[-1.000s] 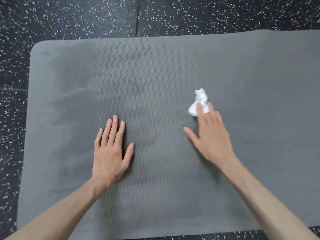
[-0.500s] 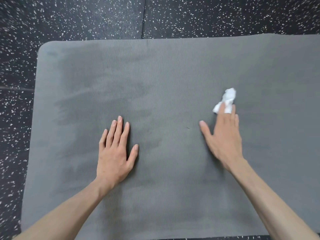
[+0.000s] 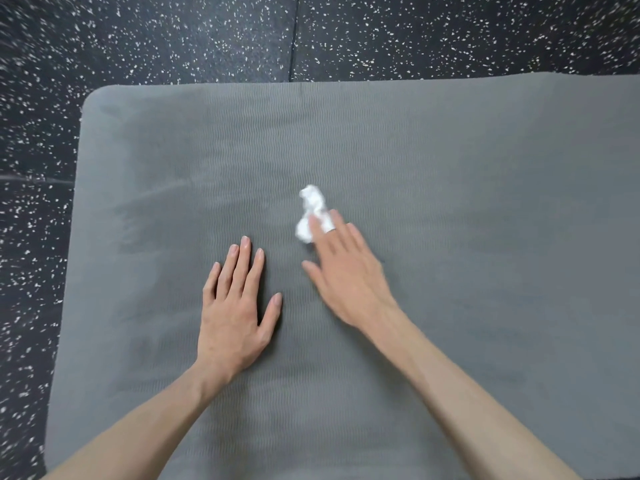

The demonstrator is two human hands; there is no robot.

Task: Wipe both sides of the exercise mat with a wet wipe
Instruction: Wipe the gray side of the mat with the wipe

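Observation:
A grey ribbed exercise mat (image 3: 467, 202) lies flat on the floor and fills most of the view, its rounded left end visible. A crumpled white wet wipe (image 3: 311, 211) lies on the mat near the middle. My right hand (image 3: 341, 271) presses straight fingertips onto the near end of the wipe. My left hand (image 3: 235, 306) rests flat on the mat, palm down with fingers spread, just left of the right hand and clear of the wipe.
Black rubber flooring with white speckles (image 3: 173, 39) surrounds the mat on the far side and left. A seam between floor tiles (image 3: 296, 36) runs away from the mat's far edge.
My right hand has slid the wipe leftward across the mat, from right of centre to close beside my left hand. The left hand stays flat in place.

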